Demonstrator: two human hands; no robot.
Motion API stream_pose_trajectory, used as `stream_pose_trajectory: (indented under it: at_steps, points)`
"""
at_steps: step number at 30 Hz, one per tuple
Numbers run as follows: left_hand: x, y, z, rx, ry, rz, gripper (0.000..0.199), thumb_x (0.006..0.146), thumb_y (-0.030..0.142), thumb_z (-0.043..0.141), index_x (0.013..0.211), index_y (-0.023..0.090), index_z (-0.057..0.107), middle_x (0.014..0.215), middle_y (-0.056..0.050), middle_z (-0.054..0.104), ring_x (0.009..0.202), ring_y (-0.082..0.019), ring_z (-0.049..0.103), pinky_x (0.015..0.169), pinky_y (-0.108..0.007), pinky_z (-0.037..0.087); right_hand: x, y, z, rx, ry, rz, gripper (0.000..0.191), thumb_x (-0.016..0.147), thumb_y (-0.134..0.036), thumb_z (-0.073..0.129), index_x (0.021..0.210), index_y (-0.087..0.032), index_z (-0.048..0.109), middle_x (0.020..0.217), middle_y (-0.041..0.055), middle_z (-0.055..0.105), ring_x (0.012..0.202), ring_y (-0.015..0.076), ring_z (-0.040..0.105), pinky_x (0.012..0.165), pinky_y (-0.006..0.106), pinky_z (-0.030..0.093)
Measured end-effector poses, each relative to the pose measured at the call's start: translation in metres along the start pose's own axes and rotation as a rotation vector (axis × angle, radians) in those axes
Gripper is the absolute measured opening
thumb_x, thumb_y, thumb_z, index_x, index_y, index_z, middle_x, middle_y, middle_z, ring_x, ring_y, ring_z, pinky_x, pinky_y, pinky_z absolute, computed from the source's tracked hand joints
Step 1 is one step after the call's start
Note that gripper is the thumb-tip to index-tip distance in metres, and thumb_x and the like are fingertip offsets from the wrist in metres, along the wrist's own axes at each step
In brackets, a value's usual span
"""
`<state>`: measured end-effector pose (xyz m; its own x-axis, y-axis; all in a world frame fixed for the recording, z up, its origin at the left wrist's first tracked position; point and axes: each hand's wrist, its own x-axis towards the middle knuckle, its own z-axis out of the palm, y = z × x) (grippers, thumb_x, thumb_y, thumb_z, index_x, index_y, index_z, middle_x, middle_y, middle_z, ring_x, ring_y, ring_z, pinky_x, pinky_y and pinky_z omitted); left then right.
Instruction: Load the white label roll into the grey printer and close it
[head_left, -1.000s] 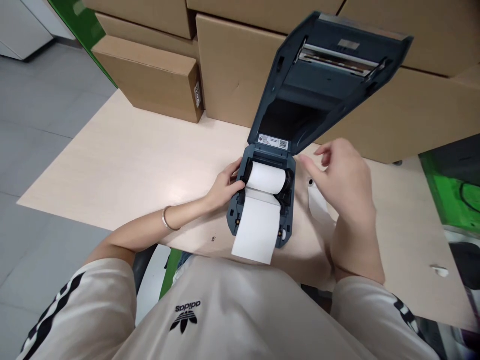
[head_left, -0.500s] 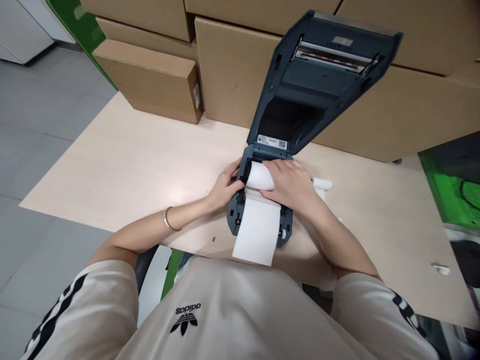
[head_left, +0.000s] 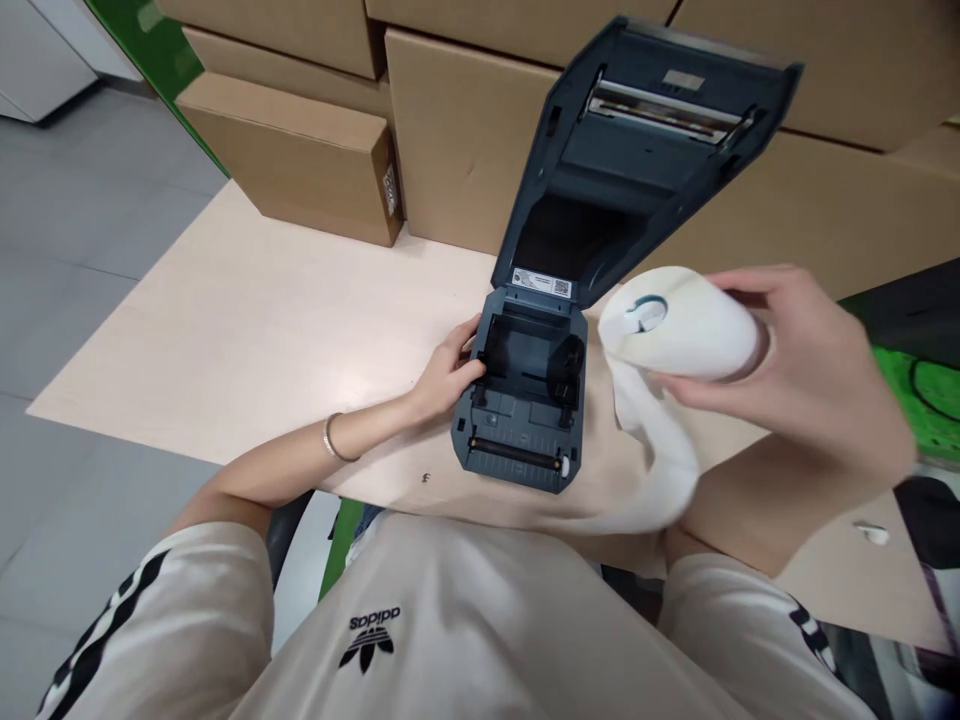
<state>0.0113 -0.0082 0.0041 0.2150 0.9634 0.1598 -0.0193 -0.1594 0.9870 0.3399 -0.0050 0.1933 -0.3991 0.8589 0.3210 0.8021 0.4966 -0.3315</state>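
Observation:
A dark blue-grey label printer (head_left: 517,465) stands on the table with its lid (head_left: 592,180) tilted up and back. Its roll bay shows bare, with black holders at the sides and a black roller near the front edge. My left hand (head_left: 450,375) grips the printer's left wall, thumb over the rim and fingers on the outside. To the right of the printer, my right hand (head_left: 810,360) is closed around a white paper roll (head_left: 690,320), held up off the table. The roll's cored end faces left, and a loose strip of paper trails down from it towards my shirt.
Stacked cardboard boxes (head_left: 465,140) line the back of the table (head_left: 300,320). A smaller flat box (head_left: 300,165) stands at the back left. A small white object (head_left: 872,533) lies near the right edge, and a tiny dark bit (head_left: 426,478) by the front edge.
My right hand has lifted the paper roll out of the printer bay and moved it right, with the strip trailing. My left hand has stayed on the printer's left side.

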Motion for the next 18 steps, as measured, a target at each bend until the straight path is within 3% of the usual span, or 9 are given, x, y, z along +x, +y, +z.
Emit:
stream_pose_trajectory:
  at_steps: [3, 7, 14, 18]
  points:
    - [0.000, -0.001, -0.001, 0.004, -0.009, 0.011, 0.079, 0.091, 0.047, 0.073, 0.165, 0.023, 0.055, 0.174, -0.013, 0.055, 0.158, -0.043, 0.053, 0.130, -0.059, 0.048, 0.006, 0.035, 0.000, -0.086, -0.085, 0.181, 0.071, 0.072, -0.061, 0.085, 0.133, -0.032, 0.065, 0.132, 0.0151, 0.073, 0.119, 0.0507, 0.071, 0.094, 0.063, 0.060]
    - [0.000, -0.004, -0.003, 0.015, 0.002, -0.016, 0.080, 0.089, 0.046, 0.074, 0.164, 0.024, 0.056, 0.175, -0.013, 0.054, 0.156, -0.043, 0.055, 0.125, -0.060, 0.051, 0.031, 0.069, 0.028, -0.130, -0.240, 0.305, 0.075, 0.071, -0.057, 0.088, 0.135, -0.022, 0.067, 0.138, 0.0234, 0.072, 0.121, 0.0513, 0.070, 0.094, 0.061, 0.058]
    - [0.001, -0.006, -0.005, 0.037, -0.019, -0.011, 0.082, 0.085, 0.038, 0.069, 0.164, 0.021, 0.053, 0.174, -0.014, 0.054, 0.155, -0.044, 0.054, 0.123, -0.059, 0.053, 0.061, 0.086, 0.091, -0.043, -0.412, 0.288, 0.080, 0.063, -0.041, 0.089, 0.137, -0.019, 0.069, 0.139, 0.0176, 0.076, 0.122, 0.0415, 0.073, 0.103, 0.053, 0.060]
    - [0.002, -0.008, -0.006, 0.034, -0.033, -0.002, 0.079, 0.089, 0.041, 0.069, 0.164, 0.024, 0.053, 0.173, -0.013, 0.055, 0.156, -0.042, 0.054, 0.122, -0.057, 0.053, 0.061, 0.093, 0.100, -0.017, -0.493, 0.266, 0.080, 0.065, -0.044, 0.086, 0.140, -0.021, 0.069, 0.138, 0.0158, 0.078, 0.120, 0.0407, 0.075, 0.104, 0.055, 0.062]
